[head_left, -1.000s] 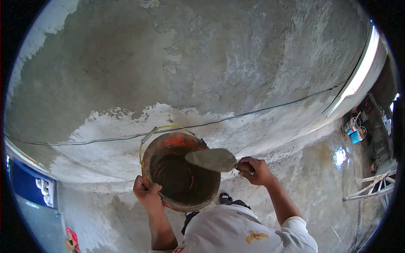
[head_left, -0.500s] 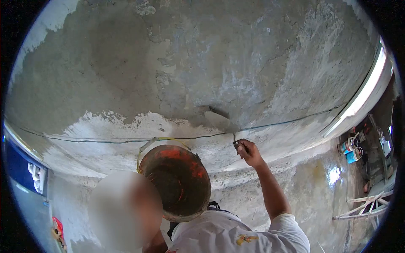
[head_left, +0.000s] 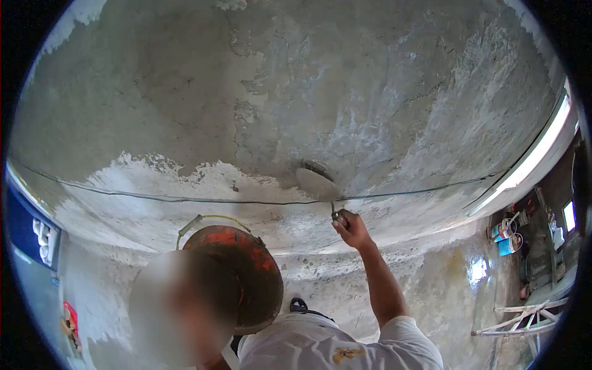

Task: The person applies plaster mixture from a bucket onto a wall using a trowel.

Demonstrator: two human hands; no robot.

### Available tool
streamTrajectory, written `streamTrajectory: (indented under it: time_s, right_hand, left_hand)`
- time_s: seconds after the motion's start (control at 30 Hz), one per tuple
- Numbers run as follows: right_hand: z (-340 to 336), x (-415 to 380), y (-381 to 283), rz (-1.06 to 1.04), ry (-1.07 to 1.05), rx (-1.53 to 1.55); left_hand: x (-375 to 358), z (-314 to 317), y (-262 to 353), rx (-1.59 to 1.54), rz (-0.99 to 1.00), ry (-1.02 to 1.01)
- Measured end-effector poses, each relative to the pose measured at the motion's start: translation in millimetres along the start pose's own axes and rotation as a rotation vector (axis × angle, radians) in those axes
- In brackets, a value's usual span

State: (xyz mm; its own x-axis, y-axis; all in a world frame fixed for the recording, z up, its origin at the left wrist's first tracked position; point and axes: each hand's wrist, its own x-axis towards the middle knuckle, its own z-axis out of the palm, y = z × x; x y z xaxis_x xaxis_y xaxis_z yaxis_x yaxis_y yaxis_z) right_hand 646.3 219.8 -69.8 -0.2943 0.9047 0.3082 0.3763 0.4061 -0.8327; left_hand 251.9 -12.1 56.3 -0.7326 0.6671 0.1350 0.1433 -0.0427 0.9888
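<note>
My right hand point(head_left: 351, 228) is closed round the handle of a trowel point(head_left: 316, 184), whose blade lies against the grey wall point(head_left: 185, 92) at a cable point(head_left: 246, 202). A dark bucket point(head_left: 262, 290) with orange-red smears inside is tilted in front of my body, left of my right arm. Its handle point(head_left: 219, 216) is raised at the rim. A blurred patch covers the bucket's left part and my left hand, so those fingers are hidden.
A wet, patchy floor point(head_left: 431, 283) lies below the wall. At the right are a blue-and-white bucket point(head_left: 507, 245), another bucket beside it and a metal frame point(head_left: 524, 324). A red item point(head_left: 72, 317) is at the lower left. A dark shoe point(head_left: 298, 304) shows near my white shirt.
The trowel and my right hand have shifted slightly left, with the blade now crossing the cable. The bucket has moved left and a little down. The whole view has shifted slightly.
</note>
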Motion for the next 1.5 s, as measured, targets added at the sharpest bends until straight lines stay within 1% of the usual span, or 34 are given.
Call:
streamTrajectory:
  time_s: [0.1, 0.13, 0.17, 0.23, 0.37, 0.43, 0.47, 0.5, 0.57, 0.6, 0.63, 0.7, 0.73, 0.8, 0.83, 0.9, 0.93, 0.97, 1.0, 1.03, 1.07, 1.13, 1.17, 1.23, 1.27, 1.33, 1.37, 1.43, 1.47, 1.5]
  right_hand:
    - [-6.4, 18.6, 20.9, 0.011, 0.075, -0.039]
    - [-18.8, 20.8, 20.2, -0.048, 0.083, -0.067]
    - [-32.0, 20.9, 32.0, -0.019, 0.068, 0.052]
    - [-63.2, 20.3, 11.5, -0.004, 0.072, 0.227]
    - [-84.3, 12.4, -7.8, 0.062, 0.050, 0.249]
    - [-76.1, 11.1, -12.9, -0.078, -0.074, 0.019]
    - [-70.1, 14.4, -14.7, -0.082, -0.073, 0.018]
    - [-61.6, 17.6, -16.8, -0.067, -0.075, -0.083]
    - [-54.7, 25.1, -18.6, -0.034, -0.073, -0.291]
    - [-61.6, 31.2, -17.3, -0.105, -0.018, -0.312]
    - [-73.6, 35.7, -20.9, -0.103, -0.013, -0.312]
    - [-102.8, 40.9, -33.2, 0.000, 0.031, -0.057]
    - [-111.3, 38.9, -45.9, 0.000, 0.032, -0.058]
    - [-123.4, 36.5, -68.9, 0.005, 0.118, 0.131]
    - [-121.7, 36.5, -66.0, 0.000, 0.116, 0.126]
    - [-110.4, 30.8, -53.7, -0.115, 0.032, -0.042]
    - [-98.6, 29.6, -55.5, -0.074, -0.023, -0.127]
    - [-80.9, 30.1, -38.6, -0.108, -0.060, -0.132]
    - [-71.5, 30.3, -59.2, -0.070, -0.104, -0.282]
    - [-67.4, 30.7, -78.4, -0.033, -0.147, -0.433]
    - [-68.3, 34.0, -78.7, -0.037, -0.143, -0.435]
    - [-74.6, 43.1, -80.3, -0.010, -0.134, -0.586]
    - [-84.1, 47.8, -83.1, -0.010, -0.133, -0.589]
    - [-111.7, 58.1, -100.8, -0.038, -0.034, -0.418]
    - [-123.1, 60.6, -112.6, -0.037, -0.038, -0.423]
    - [-137.3, 63.3, -136.1, -0.093, 0.065, -0.607]
    - [-135.0, 63.1, -138.6, -0.098, 0.064, -0.613]
    - [-124.1, 51.9, -139.8, -0.060, 0.015, -0.425]
    - [-119.1, 48.7, -128.6, 0.000, -0.089, -0.495]
    - [-105.8, 45.1, -117.6, -0.118, -0.087, -0.532]
  left_hand:
    - [-1.4, -5.5, -3.0, -0.021, -0.015, 0.014]
    - [-2.6, -6.6, 0.5, 0.006, 0.003, 0.020]
    - [-2.4, -7.5, 2.1, 0.031, 0.021, 0.027]
    - [-1.9, -10.4, 0.1, 0.007, 0.020, 0.031]
    - [1.1, -23.2, -29.0, -0.018, 0.039, 0.045]
    - [-2.3, -17.4, -19.0, -0.018, 0.043, 0.044]
    - [-3.5, -14.4, -12.1, -0.013, 0.053, 0.037]
    - [-5.0, -12.4, -5.5, -0.013, 0.056, 0.034]
    - [-6.5, -7.9, 3.8, 0.017, -0.020, 0.022]
    - [-6.9, -7.7, 3.9, 0.015, -0.018, 0.018]
    - [-6.8, -8.1, 3.4, 0.016, -0.021, 0.007]
    - [-5.8, -7.6, 0.9, 0.013, -0.022, -0.004]
    - [-5.7, -7.8, -1.4, -0.038, -0.031, 0.005]
    - [-3.5, -10.3, -9.7, -0.094, -0.038, 0.016]
    - [-1.5, -13.5, -16.1, -0.093, -0.027, 0.007]
    - [-3.5, -12.8, -17.7, -0.098, -0.018, 0.002]
    - [-5.8, -7.2, -9.6, -0.108, -0.014, 0.020]
    - [-6.5, -5.4, -5.0, -0.115, -0.010, 0.034]
    - [-5.0, -8.2, -7.2, -0.118, -0.004, 0.033]
    - [-2.9, -12.2, -12.7, -0.056, 0.008, 0.012]
    - [-1.6, -15.6, -18.1, 0.007, 0.018, -0.009]
    - [-1.0, -19.7, -26.4, 0.025, 0.010, 0.000]
    - [-0.9, -21.4, -29.7, 0.046, -0.002, 0.013]
    - [-3.2, -20.9, -19.6, 0.050, 0.011, 0.027]
    - [-5.3, -21.2, -16.6, 0.058, 0.021, 0.042]
    - [-4.0, -28.0, -27.6, 0.046, -0.007, 0.042]
    - [-2.7, -29.9, -31.6, 0.035, -0.029, 0.044]
    - [-2.9, -33.0, -30.7, 0.052, -0.024, 0.049]
    - [-2.3, -33.9, -29.7, 0.071, -0.015, 0.054]
    - [-1.8, -34.8, -27.5, 0.062, -0.013, 0.056]
